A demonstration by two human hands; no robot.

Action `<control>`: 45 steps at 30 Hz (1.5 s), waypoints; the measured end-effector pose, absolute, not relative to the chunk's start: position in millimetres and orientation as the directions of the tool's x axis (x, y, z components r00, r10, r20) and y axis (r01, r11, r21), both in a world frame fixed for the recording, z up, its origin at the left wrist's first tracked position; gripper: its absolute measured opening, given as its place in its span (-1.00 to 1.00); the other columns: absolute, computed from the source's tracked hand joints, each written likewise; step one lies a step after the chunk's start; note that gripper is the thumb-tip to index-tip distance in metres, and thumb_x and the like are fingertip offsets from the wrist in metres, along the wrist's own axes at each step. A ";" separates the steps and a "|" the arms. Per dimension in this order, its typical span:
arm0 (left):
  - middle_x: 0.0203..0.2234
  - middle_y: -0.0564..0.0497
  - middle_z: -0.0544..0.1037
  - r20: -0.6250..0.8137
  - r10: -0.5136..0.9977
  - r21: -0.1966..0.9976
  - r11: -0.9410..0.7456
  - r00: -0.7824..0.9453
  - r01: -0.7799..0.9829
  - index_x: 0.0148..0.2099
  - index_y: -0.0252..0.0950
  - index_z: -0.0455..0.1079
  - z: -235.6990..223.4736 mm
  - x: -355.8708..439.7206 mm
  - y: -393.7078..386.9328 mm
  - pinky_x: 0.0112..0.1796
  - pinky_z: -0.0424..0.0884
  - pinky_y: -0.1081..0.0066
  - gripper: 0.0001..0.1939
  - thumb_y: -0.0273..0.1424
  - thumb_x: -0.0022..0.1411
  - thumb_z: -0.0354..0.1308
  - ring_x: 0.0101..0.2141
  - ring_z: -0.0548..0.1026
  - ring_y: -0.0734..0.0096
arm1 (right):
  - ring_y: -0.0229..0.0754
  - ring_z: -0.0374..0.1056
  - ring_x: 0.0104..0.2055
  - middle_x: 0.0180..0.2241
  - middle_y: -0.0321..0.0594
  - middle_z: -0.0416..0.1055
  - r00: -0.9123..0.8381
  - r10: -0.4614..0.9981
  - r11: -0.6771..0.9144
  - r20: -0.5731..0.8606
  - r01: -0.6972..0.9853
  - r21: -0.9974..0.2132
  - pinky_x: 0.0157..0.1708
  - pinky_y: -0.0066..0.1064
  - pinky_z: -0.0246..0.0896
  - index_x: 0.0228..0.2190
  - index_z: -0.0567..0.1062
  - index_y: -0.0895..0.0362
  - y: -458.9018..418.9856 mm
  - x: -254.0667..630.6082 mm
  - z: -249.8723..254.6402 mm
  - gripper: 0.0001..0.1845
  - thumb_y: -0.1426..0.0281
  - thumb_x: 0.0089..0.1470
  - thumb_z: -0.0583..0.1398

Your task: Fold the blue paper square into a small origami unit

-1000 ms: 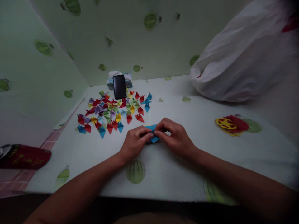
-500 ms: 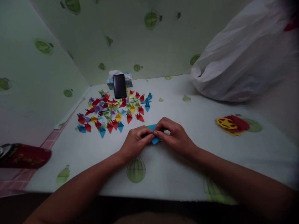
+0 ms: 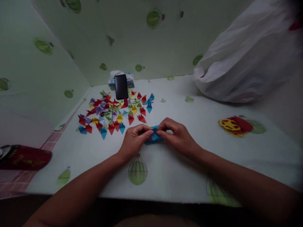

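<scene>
Both my hands meet at the middle of the table over a small blue folded paper (image 3: 154,136). My left hand (image 3: 133,141) pinches its left side with curled fingers. My right hand (image 3: 176,136) pinches its right side with thumb and forefinger. Under the folded piece lies more blue paper, flat on the table. Beyond my hands, to the left, a spread of several small folded paper triangles (image 3: 113,112) in red, blue, yellow, purple and green covers the tabletop.
A black phone (image 3: 121,86) leans on a tissue pack (image 3: 113,78) by the back wall. A large white plastic bag (image 3: 246,60) fills the right rear. Red and yellow paper pieces (image 3: 234,125) lie at right. A dark red object (image 3: 23,157) sits at the far left edge.
My hands have shifted slightly left and away from me, and the blue paper between the fingertips shows a smaller folded shape than before.
</scene>
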State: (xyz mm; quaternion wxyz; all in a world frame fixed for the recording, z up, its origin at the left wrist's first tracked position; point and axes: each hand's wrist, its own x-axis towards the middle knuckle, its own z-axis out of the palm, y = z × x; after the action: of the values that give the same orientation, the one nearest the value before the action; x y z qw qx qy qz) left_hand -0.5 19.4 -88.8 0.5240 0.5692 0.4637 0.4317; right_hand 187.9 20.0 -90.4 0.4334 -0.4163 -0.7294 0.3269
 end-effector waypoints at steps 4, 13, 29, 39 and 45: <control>-0.55 0.07 0.54 0.045 0.982 0.997 -0.056 0.183 0.054 -0.36 -0.32 0.52 -91.1 0.4 18.4 -0.42 0.40 0.47 -0.86 -0.34 0.13 0.35 -0.51 0.48 0.47 | -0.21 0.28 -0.37 -0.44 -0.27 0.34 -0.248 0.866 0.497 0.433 0.335 -0.801 -0.34 -0.35 0.17 -0.50 0.35 0.10 17.8 186.2 -91.9 -0.79 0.45 0.15 0.22; -0.53 0.06 0.56 0.127 0.977 0.974 -0.155 0.171 0.163 -0.34 -0.31 0.51 -94.6 -1.1 18.0 -0.41 0.40 0.46 -0.87 -0.34 0.18 0.30 -0.49 0.51 0.45 | -0.18 0.28 -0.36 -0.42 -0.24 0.33 -0.274 0.850 0.524 0.450 0.348 -0.778 -0.34 -0.33 0.17 -0.49 0.33 0.09 18.2 185.7 -94.2 -0.81 0.47 0.15 0.20; -0.31 0.01 0.58 0.248 0.948 0.959 -0.269 0.202 0.085 -0.10 -0.28 0.49 -91.0 -12.6 31.5 -0.25 0.50 0.44 -0.81 -0.36 0.24 0.27 -0.33 0.56 0.43 | -0.30 0.12 -0.49 -0.58 -0.39 0.25 -0.230 0.967 -0.138 -0.114 -0.092 -0.986 -0.43 -0.39 -0.01 -0.58 0.37 0.12 24.9 188.1 -91.5 -0.67 0.20 -0.09 0.36; -0.48 0.04 0.57 0.163 0.933 0.973 -0.206 0.320 0.105 -0.28 -0.30 0.56 -90.1 -10.1 27.2 -0.40 0.41 0.48 -0.91 -0.40 0.13 0.32 -0.47 0.48 0.48 | -0.31 0.19 -0.53 -0.62 -0.35 0.36 -0.372 0.898 -0.322 -0.234 -0.194 -0.927 -0.44 -0.40 0.04 -0.53 0.45 0.14 21.9 185.2 -90.2 -0.69 0.21 -0.08 0.39; -0.50 0.08 0.57 0.007 0.980 0.999 0.001 0.198 -0.040 -0.32 -0.32 0.53 -92.4 -1.5 22.3 -0.39 0.41 0.52 -0.84 -0.38 0.04 0.40 -0.47 0.48 0.52 | -0.29 0.26 -0.51 -0.55 -0.42 0.35 -0.311 0.949 -0.091 -0.045 -0.134 -0.987 -0.44 -0.40 0.13 -0.26 0.40 0.10 20.6 183.3 -90.8 -0.70 0.25 0.04 0.34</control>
State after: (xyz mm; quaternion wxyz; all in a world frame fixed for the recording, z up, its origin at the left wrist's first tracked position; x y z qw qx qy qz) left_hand -1.5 22.3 -92.4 0.5565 0.5380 0.4367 0.4584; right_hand 183.3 20.6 -90.8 0.4341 -0.3953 -0.5160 0.6237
